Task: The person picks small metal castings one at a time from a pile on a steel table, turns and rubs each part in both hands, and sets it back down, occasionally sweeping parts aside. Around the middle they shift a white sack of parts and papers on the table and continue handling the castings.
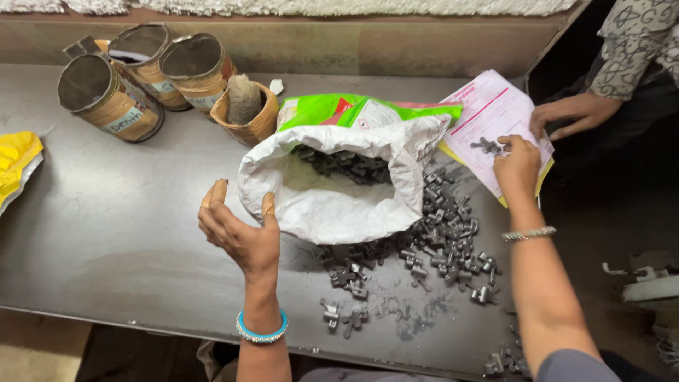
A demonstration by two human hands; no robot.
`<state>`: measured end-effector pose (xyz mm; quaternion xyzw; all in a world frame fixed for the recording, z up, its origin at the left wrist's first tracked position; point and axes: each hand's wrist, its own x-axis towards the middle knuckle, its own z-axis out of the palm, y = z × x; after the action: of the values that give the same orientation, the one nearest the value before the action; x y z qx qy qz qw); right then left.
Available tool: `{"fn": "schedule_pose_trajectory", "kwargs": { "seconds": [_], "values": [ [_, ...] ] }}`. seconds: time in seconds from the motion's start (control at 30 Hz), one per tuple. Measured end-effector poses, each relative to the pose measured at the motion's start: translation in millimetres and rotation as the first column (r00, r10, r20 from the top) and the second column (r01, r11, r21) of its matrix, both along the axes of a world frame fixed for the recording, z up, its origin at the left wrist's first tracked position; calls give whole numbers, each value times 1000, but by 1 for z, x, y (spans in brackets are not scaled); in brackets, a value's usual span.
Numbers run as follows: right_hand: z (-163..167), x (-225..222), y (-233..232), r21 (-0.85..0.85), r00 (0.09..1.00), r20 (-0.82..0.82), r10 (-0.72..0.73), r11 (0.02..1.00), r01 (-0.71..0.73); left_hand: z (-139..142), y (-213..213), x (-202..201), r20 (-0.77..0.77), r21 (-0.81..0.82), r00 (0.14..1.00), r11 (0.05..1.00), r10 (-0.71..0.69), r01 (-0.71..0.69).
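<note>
1. Left hand (240,237): lower centre, palm up, grip wide and empty, just beside the white sack (332,191).
2. Right hand (516,166): right of centre, fingers closed down on small metal parts (488,146) lying on pink paper (488,113).
3. Loose metal pieces (438,240): heaped on the table (127,233) right of the sack; best picked in small pinches.
4. Co-worker's hand (569,113): upper right, resting on the paper's edge.
5. Cardboard tubes (141,78): upper left.

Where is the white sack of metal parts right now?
In the head view, the white sack lies open mid-table, beside the left hand, with loose metal parts spilled to its right.
</note>
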<state>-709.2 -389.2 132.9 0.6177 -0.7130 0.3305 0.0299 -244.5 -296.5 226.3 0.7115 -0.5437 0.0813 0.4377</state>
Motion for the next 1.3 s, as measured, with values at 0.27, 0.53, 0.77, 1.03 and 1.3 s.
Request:
{"fn": "schedule_pose_trajectory", "kwargs": {
  "seconds": [0.27,0.53,0.77,1.03,1.3],
  "values": [
    [0,75,119,201,743,656,135,917,-345,-75,-1,3,-434,-92,900,996,-49,10],
    [6,130,-4,179,313,944,-101,956,-233,-123,-32,-10,-964,-216,90,937,-249,275],
    [20,145,-74,115,113,990,-84,946,-302,-98,-128,-21,-930,-326,-330,776,-161,540],
    [17,161,-130,-65,-27,998,60,971,-232,-107,-205,-40,-892,-401,-389,800,-231,445],
    [6,149,-170,-124,-146,986,79,934,-336,-115,-220,-29,-950,-282,-261,826,-170,488]
  ]
}}
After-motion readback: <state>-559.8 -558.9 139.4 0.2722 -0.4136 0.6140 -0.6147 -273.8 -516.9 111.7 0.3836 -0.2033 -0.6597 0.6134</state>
